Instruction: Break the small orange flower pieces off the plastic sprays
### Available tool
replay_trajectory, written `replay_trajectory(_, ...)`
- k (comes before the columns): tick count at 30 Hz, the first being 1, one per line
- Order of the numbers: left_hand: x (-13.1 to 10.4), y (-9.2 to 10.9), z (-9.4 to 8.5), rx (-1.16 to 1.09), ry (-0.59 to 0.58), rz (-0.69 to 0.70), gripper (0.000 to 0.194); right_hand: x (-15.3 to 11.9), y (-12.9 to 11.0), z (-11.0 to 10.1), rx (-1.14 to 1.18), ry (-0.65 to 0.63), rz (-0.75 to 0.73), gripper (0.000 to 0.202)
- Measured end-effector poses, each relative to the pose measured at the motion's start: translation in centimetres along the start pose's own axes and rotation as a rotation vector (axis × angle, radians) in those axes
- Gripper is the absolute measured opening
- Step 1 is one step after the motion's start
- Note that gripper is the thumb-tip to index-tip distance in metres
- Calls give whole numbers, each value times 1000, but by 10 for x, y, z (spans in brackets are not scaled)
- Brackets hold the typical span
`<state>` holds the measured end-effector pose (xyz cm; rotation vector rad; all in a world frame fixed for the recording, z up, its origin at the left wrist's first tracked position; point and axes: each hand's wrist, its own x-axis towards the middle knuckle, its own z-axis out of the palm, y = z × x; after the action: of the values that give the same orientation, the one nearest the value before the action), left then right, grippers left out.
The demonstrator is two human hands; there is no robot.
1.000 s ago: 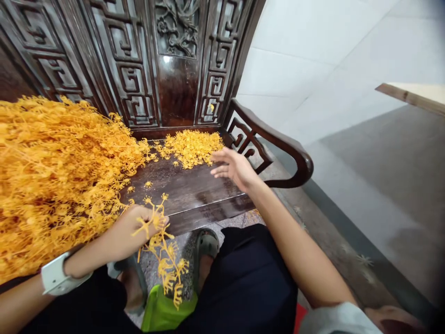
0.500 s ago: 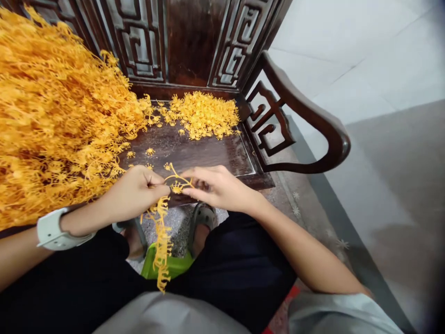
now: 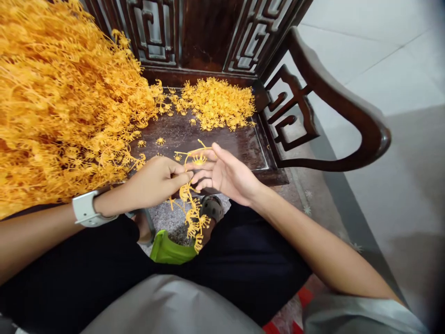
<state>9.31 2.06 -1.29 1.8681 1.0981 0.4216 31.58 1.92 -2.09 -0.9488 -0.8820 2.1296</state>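
Observation:
My left hand [image 3: 160,181] is closed in a pinch on a yellow plastic flower stem [image 3: 189,204]. The stem's lower part hangs down with several spidery florets on it, while its thin bare upper end curves across in front of my right hand. Palm turned up, my right hand [image 3: 232,176] has its fingers apart beside the stem. A yellow floret [image 3: 199,159] lies against its fingers; whether it is loose or still on the stem I cannot tell.
A large heap of yellow flower stems [image 3: 76,106] fills the left of the dark wooden bench seat [image 3: 167,134]. A smaller pile of loose florets [image 3: 222,104] lies at the back. The carved armrest [image 3: 333,93] stands right. Below is a green plastic container [image 3: 170,250].
My right hand has opened and turned palm up, its fingers spreading off the stem. My left hand keeps its pinch. The view has shifted, moving the bench a little in the picture.

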Motion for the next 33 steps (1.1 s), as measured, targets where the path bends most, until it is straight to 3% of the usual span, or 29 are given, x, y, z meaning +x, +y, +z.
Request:
replay_trajectory(6, -2, 1, -1, 122, -30, 22, 53, 10, 3, -9, -206, 97, -171, 34)
replay_trajectory(13, -4, -8, -15, 170, 67, -35, 56, 5, -17, -25, -531, 157, -287, 35)
replay_trajectory(15, -5, -10, -16, 163, 72, -36, 56, 4, -12, -22, -534, 129, -258, 33)
replay_trajectory(20, -6, -8, -10, 254, 29, 16, 44, 3, 13, -4, -626, 11, -266, 55)
replay_trajectory(23, -6, -4, -6, 295, -23, 3, 38, 2, 24, 4, -740, -21, -326, 45)
replay_trajectory(26, -5, -5, -5, 343, -18, -3, 44, 3, 23, 4, -707, -27, -352, 34)
replay_trajectory(33, 4, -15, -27, 344, -30, 35, 54, -4, -13, -11, -406, -6, -299, 44)
